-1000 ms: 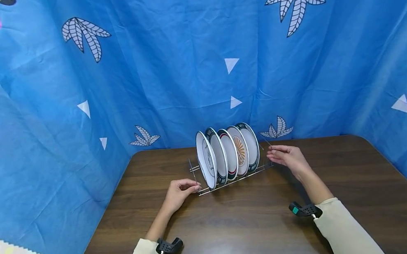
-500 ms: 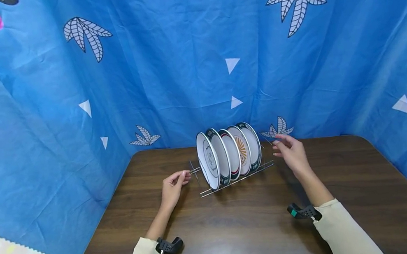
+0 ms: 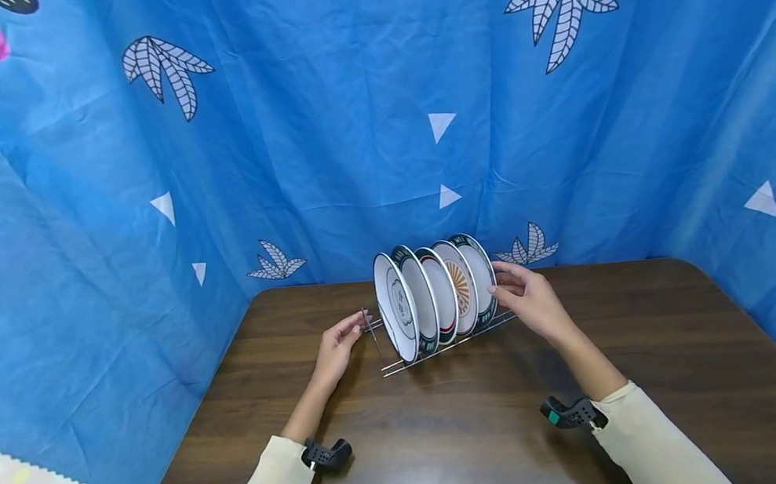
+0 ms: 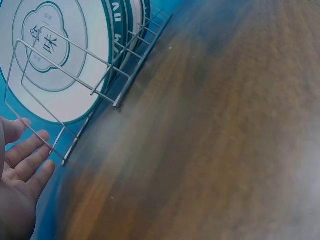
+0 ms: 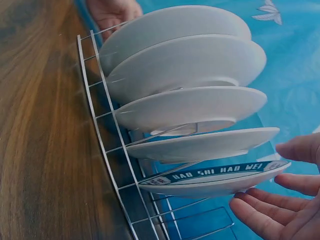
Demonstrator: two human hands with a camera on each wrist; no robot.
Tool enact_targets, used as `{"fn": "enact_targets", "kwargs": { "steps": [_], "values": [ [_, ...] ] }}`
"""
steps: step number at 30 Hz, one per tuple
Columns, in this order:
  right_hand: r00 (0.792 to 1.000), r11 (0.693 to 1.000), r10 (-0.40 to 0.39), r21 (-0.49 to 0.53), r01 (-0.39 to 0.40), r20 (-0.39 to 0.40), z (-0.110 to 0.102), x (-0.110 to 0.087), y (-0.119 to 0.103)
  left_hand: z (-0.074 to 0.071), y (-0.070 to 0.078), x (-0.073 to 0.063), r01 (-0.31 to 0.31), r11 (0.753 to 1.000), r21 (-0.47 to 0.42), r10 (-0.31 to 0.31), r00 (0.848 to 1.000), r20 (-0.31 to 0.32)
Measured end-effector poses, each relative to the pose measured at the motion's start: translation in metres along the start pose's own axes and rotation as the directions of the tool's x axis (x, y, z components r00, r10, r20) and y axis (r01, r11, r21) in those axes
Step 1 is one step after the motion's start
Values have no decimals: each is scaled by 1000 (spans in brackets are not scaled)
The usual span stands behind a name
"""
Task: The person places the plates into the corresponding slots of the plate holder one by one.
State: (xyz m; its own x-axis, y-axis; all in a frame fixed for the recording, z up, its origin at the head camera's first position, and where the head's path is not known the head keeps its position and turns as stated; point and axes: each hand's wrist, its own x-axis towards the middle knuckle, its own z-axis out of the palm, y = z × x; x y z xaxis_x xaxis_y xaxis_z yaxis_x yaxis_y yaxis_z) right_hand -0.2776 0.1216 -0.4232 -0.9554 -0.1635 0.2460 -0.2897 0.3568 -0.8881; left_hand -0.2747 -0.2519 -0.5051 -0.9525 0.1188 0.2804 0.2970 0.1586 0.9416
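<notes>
Several round plates stand on edge in a wire dish rack (image 4: 116,104). At the rack's left end is a white plate (image 3: 395,308) with a dark rim and printed centre. My left hand (image 3: 334,352) is beside that end, its extended fingers (image 4: 31,165) at the end wire in the left wrist view. My right hand (image 3: 536,304) is at the rightmost plate (image 5: 215,176), which has a green lettered rim. In the right wrist view its fingers (image 5: 275,202) touch the plate's underside. The thumb lies on the other side of the rim, and its contact is unclear.
A brown wooden table (image 3: 444,433) lies under the rack. Behind and beside it hangs a blue patterned curtain (image 3: 361,119). Both wrists wear black bands; one black band (image 3: 572,413) is on the right wrist.
My right hand has left the rack's right end wire and moved left to the rightmost plate. My left hand has moved back from the front corner along the left end. The rack has shifted slightly.
</notes>
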Motion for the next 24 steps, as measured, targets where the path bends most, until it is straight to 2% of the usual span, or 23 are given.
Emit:
{"fn": "enact_targets", "kwargs": {
  "steps": [4,9,15,24],
  "values": [
    [999,999,-42,-20,42,-7,1,2,2,-1,-15,5,39,998,-41,-39,999,-12],
    [999,999,-39,-10,39,-4,-1,5,7,0,-16,2,57,997,-46,-59,998,-34],
    [1000,1000,-12,-14,12,7,-3,8,12,-1,-14,-12,53,998,-24,-54,998,-16],
    [1000,1000,-24,-4,24,6,-6,15,18,2,-6,-35,39,999,-30,-37,997,67]
  ]
}}
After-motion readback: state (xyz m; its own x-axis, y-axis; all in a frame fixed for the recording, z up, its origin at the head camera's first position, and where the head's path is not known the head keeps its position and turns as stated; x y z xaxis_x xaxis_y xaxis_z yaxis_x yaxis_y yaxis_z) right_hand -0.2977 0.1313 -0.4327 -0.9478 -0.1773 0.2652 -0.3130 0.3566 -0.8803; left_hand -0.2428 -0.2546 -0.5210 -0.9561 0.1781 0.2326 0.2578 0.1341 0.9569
